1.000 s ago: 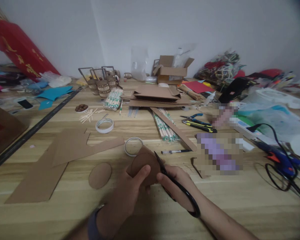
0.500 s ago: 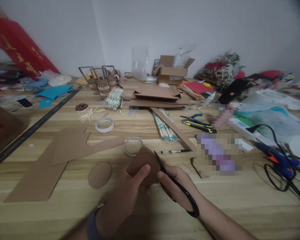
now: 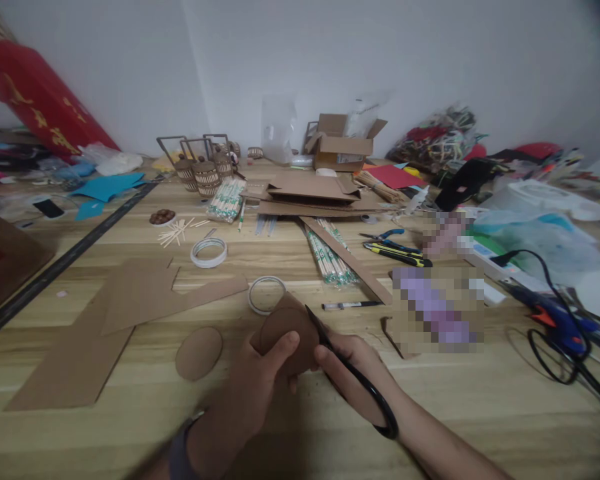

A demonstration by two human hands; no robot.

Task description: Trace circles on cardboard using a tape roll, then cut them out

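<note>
Gripped between the thumb and fingers of my left hand (image 3: 263, 373) is a brown cardboard piece (image 3: 287, 327) with a curved line drawn on it. Black scissors (image 3: 363, 383) are in my right hand (image 3: 357, 360), their blades at the right edge of the cardboard. A cut cardboard disc (image 3: 199, 353) lies on the table to the left of my left hand. Just behind the held cardboard is a roll of tape (image 3: 267, 295). The lower blade and the fingers under the cardboard are mostly hidden.
Cardboard sheets (image 3: 75, 340) lie at the left, another tape roll (image 3: 209, 253) beyond them. A pen (image 3: 350, 305), a yellow cutter (image 3: 397, 253) and pliers (image 3: 387, 235) are right of centre. A glue gun (image 3: 555, 320) with its cable lies far right. Bundled sticks (image 3: 330, 257) stretch behind.
The visible scissor blades look closer together, and the lower handle loop shows less. Both hands and the held cardboard stay almost in place.
</note>
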